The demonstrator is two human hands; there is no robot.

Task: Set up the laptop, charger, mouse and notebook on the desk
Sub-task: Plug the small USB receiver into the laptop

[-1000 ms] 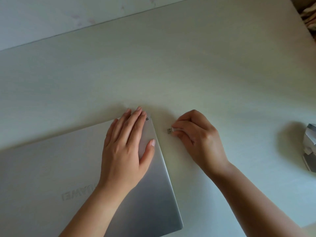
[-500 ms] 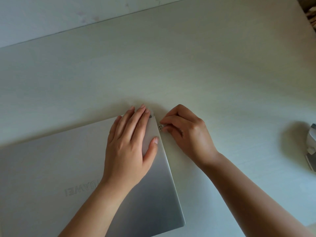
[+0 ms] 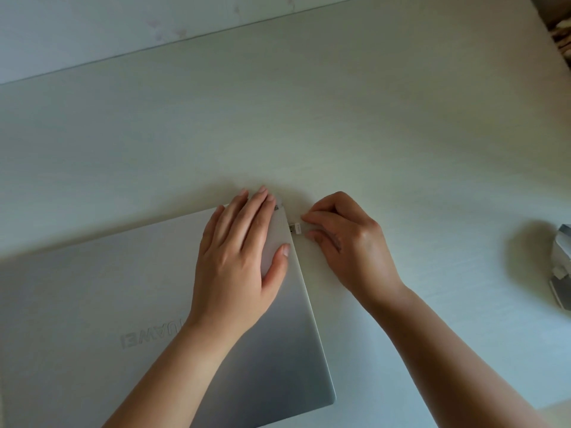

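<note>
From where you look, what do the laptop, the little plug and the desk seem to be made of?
The laptop looks like brushed silver metal, likely aluminium: a matte sheen with an even gradient and an inset logo. The plug seems to have a white plastic body and a darker metal tip. The desk looks like pale laminate or painted wood, matte with faint grain lines; I cannot tell which.

Pale desk against white wall

Two bare arms reach in from the bottom. The left hand and the right hand wear no rings, no watch and no gloves. No sleeves show on the arms, and the fingernails are short and plain, with no paint.
</note>
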